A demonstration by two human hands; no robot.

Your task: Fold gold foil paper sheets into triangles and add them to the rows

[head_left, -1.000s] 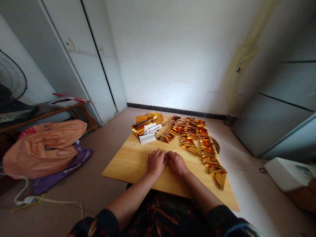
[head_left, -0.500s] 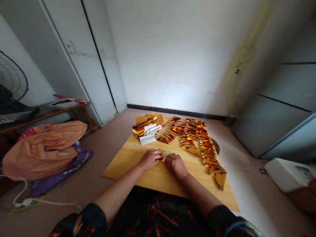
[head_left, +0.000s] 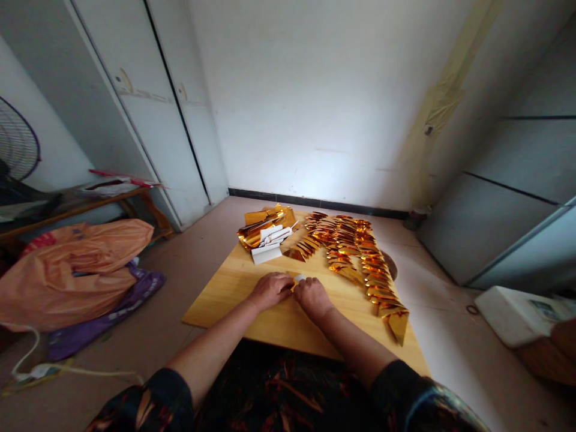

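Both hands meet over the wooden board (head_left: 252,300), with a small piece of gold and white foil paper (head_left: 300,277) between them. My left hand (head_left: 272,289) is closed on the paper's left side, fingers bent down to the board. On the right side, my right hand (head_left: 314,296) pinches it; most of the paper is hidden under the fingers. Beyond the hands lie white paper pieces (head_left: 267,254) on a pile of gold foil sheets (head_left: 255,218). To the right run long rows of folded gold foil pieces (head_left: 375,270), nested into one another.
An orange bag (head_left: 76,258) and a purple bag (head_left: 108,312) lie on the floor at left, near a white cord (head_left: 90,371). A fan (head_left: 18,141) and a low wooden bench (head_left: 112,201) stand behind. At right are a white box (head_left: 517,315) and a grey refrigerator (head_left: 504,198).
The whole view has shifted slightly. My right hand has turned and curled its fingers more tightly over the foil paper; my left hand stays beside it.
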